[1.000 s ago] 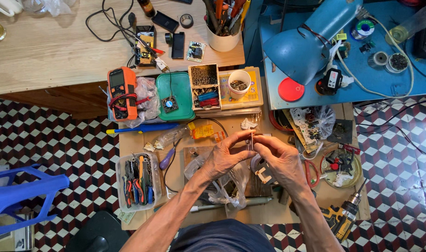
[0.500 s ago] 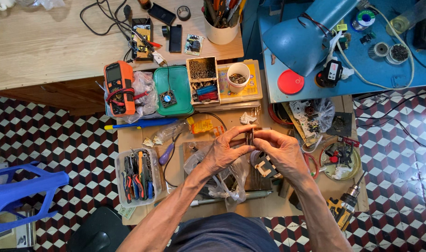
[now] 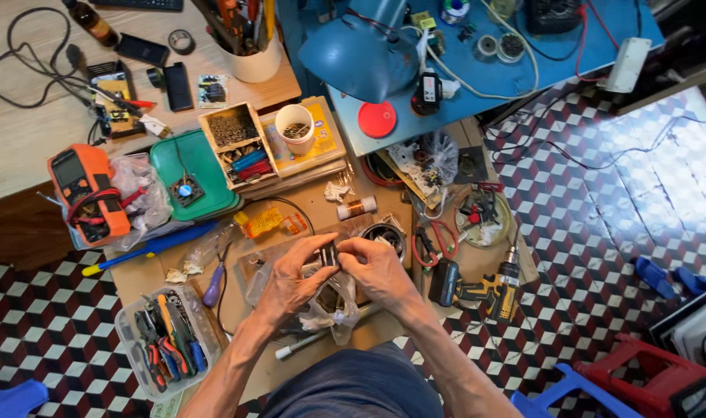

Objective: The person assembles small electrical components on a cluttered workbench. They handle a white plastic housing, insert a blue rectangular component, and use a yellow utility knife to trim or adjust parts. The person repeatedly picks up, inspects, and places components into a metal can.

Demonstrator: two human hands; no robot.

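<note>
tools (image 3: 167, 340) left, drill (image 3: 477, 288) right, crowding

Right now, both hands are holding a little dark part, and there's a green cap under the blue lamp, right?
Not quite: the cap is red, not green, as the head view shows. The rest holds: both the left hand and right hand hold the little dark part, and the cap lies just below the blue lamp.

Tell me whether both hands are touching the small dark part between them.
Touching. The head view shows the left hand and the right hand pinching the small dark part from either side, with no gap at the fingertips.
</note>
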